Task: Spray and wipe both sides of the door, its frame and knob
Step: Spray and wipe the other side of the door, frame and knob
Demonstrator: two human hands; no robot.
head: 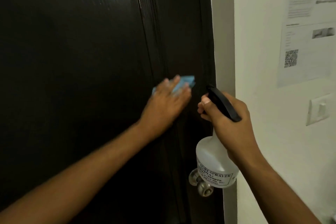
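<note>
A dark wooden door [72, 60] fills the left and middle of the head view. Its dark frame [209, 42] runs down the right edge beside the wall. My left hand [167, 102] presses a blue cloth [56, 82] flat against the door near its right stile, fingers spread and blurred. My right hand [229, 116] grips a white spray bottle [214, 162] with a black trigger head, nozzle pointing at the frame. Below the bottle, a silver round knob [201, 185] sticks out of the door, partly hidden by the bottle.
A white wall [263, 96] stands to the right of the frame. Printed sheets with a QR code [305, 42] are stuck on it, and a white light switch [319, 109] sits lower down.
</note>
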